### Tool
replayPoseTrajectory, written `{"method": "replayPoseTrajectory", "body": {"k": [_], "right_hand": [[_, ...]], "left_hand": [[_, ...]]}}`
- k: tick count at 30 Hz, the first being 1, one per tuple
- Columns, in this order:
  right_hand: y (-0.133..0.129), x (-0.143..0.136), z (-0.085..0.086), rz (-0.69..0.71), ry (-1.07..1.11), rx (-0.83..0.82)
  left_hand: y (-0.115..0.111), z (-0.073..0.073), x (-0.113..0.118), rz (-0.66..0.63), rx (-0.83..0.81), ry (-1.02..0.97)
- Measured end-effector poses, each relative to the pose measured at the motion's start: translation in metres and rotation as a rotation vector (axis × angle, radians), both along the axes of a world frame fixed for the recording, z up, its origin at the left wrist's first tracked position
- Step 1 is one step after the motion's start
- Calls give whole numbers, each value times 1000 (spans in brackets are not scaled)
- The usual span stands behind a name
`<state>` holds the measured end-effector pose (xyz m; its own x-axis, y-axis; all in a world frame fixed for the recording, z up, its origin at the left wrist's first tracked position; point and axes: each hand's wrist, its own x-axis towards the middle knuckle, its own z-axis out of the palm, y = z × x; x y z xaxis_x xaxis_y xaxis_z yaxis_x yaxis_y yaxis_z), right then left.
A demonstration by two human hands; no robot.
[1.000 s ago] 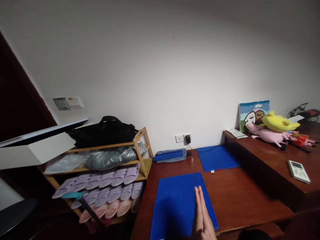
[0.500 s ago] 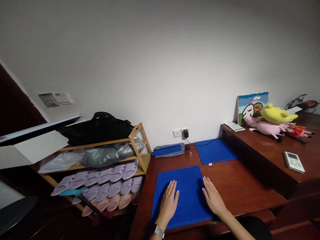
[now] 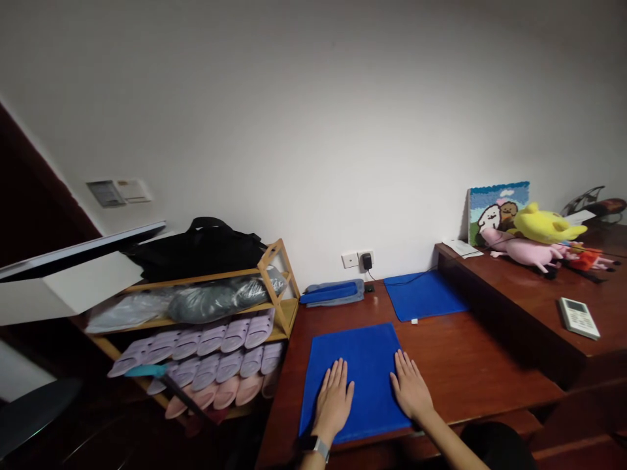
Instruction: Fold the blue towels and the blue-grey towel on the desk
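A blue cloth (image 3: 367, 365) lies spread out flat on the reddish-brown wooden table (image 3: 470, 365), its near edge close to the table's front. My left hand (image 3: 334, 401) rests palm down on the left half of the cloth, fingers stretched forward, a watch on the wrist. On the cloth's right edge lies my right hand (image 3: 410, 385), also flat with fingers extended. Neither hand grips anything. Farther back, a second blue cloth (image 3: 424, 295) is laid flat, with a small white tag at its front edge. Folded blue and grey cloths (image 3: 333, 292) sit against the wall at the back left.
A wooden rack (image 3: 279, 313) with lilac and pink slippers (image 3: 235, 333) and a black bag (image 3: 200, 248) stands left. On the raised surface at right are plush toys (image 3: 548, 225), a picture (image 3: 499, 209) and a white remote-like device (image 3: 578, 318). A black plug (image 3: 367, 261) trails a cable.
Both hands have come down flat onto the cloth; the right one shifted slightly left onto its edge. The view has shifted a little.
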<state>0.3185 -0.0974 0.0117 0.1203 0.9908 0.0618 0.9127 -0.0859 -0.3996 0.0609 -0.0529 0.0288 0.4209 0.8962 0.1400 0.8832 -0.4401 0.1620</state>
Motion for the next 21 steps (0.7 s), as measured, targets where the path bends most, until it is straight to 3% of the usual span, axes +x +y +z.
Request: {"method": "replayPoseTrajectory", "body": {"k": [2,6,9,12,18,21], "right_hand": [[0,1,-2,-7,-7,8],[1,3,0,44,-40,-9],[1,3,6,68,-69,-29],[0,2,10,28,-55,-33],[-1,0,7,2,-49,-30],[0,0,9,10,-77,-42]], "left_hand": [[-2,1,30,-56,39,-39],[-4,2,112,-214,15,-85],[-1,0,141,-211,-25,-73],[6,-5,113,-179,-45,-30],[10,-15,-22,129,-26,69],[6,-16,-54,222,-2,104]]}}
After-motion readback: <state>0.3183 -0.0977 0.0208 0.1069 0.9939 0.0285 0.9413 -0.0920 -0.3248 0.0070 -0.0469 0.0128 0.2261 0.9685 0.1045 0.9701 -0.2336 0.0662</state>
